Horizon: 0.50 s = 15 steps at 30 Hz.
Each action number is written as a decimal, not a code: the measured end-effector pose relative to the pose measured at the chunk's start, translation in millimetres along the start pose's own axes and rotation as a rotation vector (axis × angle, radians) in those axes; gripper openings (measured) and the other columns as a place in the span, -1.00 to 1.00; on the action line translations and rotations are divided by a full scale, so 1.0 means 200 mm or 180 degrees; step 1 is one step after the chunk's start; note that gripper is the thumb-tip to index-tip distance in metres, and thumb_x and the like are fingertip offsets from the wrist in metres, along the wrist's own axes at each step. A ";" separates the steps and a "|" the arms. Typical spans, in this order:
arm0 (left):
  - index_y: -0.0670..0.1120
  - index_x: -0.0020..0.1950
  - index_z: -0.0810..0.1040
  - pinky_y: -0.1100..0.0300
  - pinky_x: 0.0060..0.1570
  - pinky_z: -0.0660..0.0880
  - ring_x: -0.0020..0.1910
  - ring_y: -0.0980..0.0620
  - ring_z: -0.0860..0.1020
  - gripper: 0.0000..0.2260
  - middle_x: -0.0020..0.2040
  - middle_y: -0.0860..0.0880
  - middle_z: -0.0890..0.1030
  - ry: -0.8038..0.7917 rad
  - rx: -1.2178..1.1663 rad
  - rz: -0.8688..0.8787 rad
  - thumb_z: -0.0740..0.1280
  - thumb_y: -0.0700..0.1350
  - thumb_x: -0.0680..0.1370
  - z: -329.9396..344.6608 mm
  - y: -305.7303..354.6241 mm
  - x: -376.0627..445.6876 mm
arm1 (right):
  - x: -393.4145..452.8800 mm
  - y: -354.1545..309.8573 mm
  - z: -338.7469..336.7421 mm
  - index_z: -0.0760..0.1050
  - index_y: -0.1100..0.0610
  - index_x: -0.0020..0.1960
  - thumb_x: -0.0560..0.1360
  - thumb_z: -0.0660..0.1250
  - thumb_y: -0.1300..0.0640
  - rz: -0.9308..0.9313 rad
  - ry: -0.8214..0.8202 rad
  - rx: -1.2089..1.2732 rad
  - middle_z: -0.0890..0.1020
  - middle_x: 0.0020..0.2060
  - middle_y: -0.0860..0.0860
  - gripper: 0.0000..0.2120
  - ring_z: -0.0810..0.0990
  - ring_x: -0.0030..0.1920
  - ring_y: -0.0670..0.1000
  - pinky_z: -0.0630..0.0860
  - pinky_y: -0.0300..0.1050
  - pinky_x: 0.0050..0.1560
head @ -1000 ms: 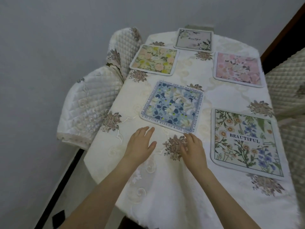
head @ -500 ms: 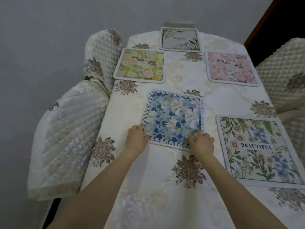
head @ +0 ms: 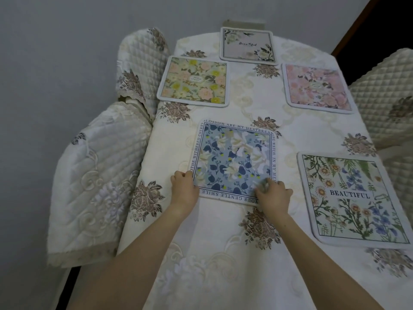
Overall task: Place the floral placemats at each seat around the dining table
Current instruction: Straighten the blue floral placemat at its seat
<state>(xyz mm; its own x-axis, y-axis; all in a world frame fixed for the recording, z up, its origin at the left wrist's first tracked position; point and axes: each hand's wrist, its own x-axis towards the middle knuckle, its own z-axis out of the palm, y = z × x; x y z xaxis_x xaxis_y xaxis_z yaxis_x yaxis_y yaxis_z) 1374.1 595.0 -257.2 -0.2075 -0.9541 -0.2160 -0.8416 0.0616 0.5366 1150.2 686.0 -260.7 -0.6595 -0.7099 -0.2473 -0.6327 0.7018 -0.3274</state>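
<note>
- The left hand (head: 184, 191) curled over the near left corner of the blue placemat (head: 234, 163), fingers closed on its edge.
- The right hand (head: 273, 194) gripped the near right corner of the same mat, fingertips pressed on top; how far the thumb reached under could not be seen.
- The blue placemat lay flat on the desk (head: 219, 242), left of centre and slightly skewed to the desk's edge.
- Four other mats were already down: a yellow-flower mat (head: 194, 81) at far left, a pale mat (head: 247, 45) at the far end, a pink mat (head: 317, 88) at far right, and a wildflower mat (head: 355, 199) at near right.
- Quilted chairs (head: 98, 175) stood along the left side and another at the right.
- Risk, as a judgement: dragging the mat could bunch the embroidered cloth beneath and shift the neighbouring mats.
- An uneven pull from the two hands could leave the mat crooked against its seat.
- Sliding it rightward might overlap the wildflower mat nearby.
</note>
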 end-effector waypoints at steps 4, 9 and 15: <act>-0.23 0.23 0.42 0.11 0.09 0.32 0.15 -0.18 0.30 -0.70 0.14 -0.23 0.39 0.0023 -0.0001 -0.0070 0.26 -0.27 0.49 -0.04 -0.10 -0.11 | -0.10 -0.05 0.05 0.46 0.11 0.15 0.45 0.28 0.04 -0.0087 -0.0067 -0.0161 0.50 0.07 0.19 -0.71 0.38 0.09 0.22 0.14 -0.06 -0.13; -0.20 0.24 0.41 0.11 0.10 0.32 0.17 -0.18 0.29 -0.69 0.16 -0.23 0.37 0.0075 0.0046 -0.0251 0.29 -0.21 0.50 -0.10 -0.22 -0.23 | -0.21 -0.12 0.12 0.44 0.07 0.19 0.45 0.27 0.02 -0.0105 -0.0070 -0.0216 0.47 0.11 0.17 -0.67 0.34 0.09 0.22 0.23 -0.05 -0.09; -0.21 0.24 0.40 0.04 0.19 0.34 0.22 -0.19 0.31 -0.68 0.21 -0.25 0.36 0.0167 0.0039 -0.0382 0.29 -0.22 0.50 -0.17 -0.35 -0.33 | -0.31 -0.20 0.20 0.44 0.07 0.18 0.45 0.24 -0.01 -0.0343 -0.0187 -0.0401 0.49 0.10 0.17 -0.67 0.40 0.12 0.24 0.22 -0.01 0.01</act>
<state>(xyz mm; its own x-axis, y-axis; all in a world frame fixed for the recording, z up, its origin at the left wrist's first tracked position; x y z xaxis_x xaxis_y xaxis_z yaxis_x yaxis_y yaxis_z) 1464.7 642.8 -252.7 -0.0790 -0.9688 -0.2349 -0.8649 -0.0506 0.4994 1232.6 699.9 -267.7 -0.5625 -0.7811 -0.2710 -0.7468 0.6207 -0.2388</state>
